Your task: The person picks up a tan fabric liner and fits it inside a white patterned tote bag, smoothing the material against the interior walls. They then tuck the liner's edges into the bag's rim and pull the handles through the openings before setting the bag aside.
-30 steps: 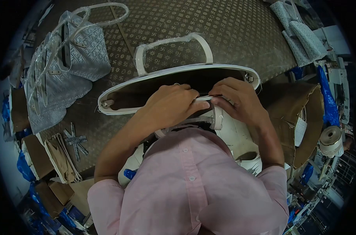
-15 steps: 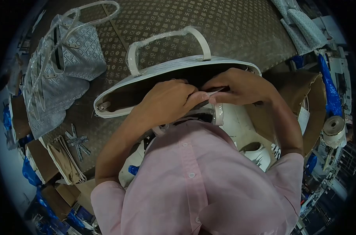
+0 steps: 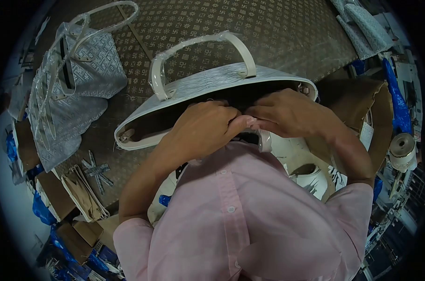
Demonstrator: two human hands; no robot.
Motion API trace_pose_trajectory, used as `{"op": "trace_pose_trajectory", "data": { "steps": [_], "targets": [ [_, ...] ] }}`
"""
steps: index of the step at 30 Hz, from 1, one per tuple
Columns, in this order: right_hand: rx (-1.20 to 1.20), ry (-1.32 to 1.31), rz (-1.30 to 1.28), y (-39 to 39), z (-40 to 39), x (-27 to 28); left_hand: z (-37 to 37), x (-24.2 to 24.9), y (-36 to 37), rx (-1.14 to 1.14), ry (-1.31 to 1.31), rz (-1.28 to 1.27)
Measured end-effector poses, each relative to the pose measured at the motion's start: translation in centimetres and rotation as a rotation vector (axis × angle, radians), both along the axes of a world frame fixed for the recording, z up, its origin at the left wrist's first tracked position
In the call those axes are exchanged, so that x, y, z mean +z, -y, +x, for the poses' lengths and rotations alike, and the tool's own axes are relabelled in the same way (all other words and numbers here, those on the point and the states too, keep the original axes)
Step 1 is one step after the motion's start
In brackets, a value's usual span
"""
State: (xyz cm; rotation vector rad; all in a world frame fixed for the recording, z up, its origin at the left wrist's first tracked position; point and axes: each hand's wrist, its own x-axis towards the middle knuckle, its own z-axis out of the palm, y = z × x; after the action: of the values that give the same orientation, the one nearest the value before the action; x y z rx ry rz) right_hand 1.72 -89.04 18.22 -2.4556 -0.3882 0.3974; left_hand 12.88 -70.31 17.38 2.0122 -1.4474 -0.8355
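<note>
A white-and-grey patterned handbag (image 3: 212,77) lies with its mouth facing me, its dark inside showing. Its far handle (image 3: 193,44), wrapped in clear plastic, arches over the table; part of the near handle (image 3: 265,140) shows against my shirt. My left hand (image 3: 207,124) is closed on the bag's near rim, fingers curled inside and thumb on the edge. Close beside it, my right hand (image 3: 289,113) also grips that rim, its thumb almost meeting the left one. The fingertips of both hands are hidden inside the bag.
More patterned handbags (image 3: 95,63) stand at the left on the patterned table cover (image 3: 287,28). Grey strips (image 3: 96,171) lie near the table's edge. Rolled patterned material (image 3: 366,30) is at the far right. Beside my right arm are a brown paper sack (image 3: 383,105) and a roll (image 3: 403,149).
The bag has tilted, showing more of its far outer side, and its right end has shifted right. A pale piece seen between my thumbs is no longer visible. My right hand is slightly lower.
</note>
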Motion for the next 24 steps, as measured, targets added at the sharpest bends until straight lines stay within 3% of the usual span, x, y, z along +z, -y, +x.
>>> {"op": "trace_pose_trajectory", "data": {
  "steps": [9, 12, 14, 17, 21, 24],
  "targets": [
    [0.09, 0.341, -0.066, -0.1, -0.4, -1.5, 0.2, 0.4, 0.3, 0.021, -0.068, 0.039],
    [0.107, 0.352, -0.075, -0.2, -0.4, -1.5, -0.2, 0.7, -0.4, 0.017, -0.051, 0.124],
    [0.115, 0.375, -0.079, -0.1, -0.4, -1.5, -0.8, 0.2, -1.8, 0.064, 0.185, -0.124],
    [0.098, 0.396, -0.078, 0.0, 0.1, -1.4, -0.5, 0.3, -3.1, -0.005, 0.268, -0.072],
    [0.058, 0.35, -0.067, 0.0, 0.2, -1.2, -0.2, 0.2, -2.7, -0.012, 0.229, -0.001],
    [0.039, 0.351, -0.069, 0.1, 0.0, -1.2, -0.6, 0.6, -3.7, 0.109, 0.227, -0.008]
  ]
}}
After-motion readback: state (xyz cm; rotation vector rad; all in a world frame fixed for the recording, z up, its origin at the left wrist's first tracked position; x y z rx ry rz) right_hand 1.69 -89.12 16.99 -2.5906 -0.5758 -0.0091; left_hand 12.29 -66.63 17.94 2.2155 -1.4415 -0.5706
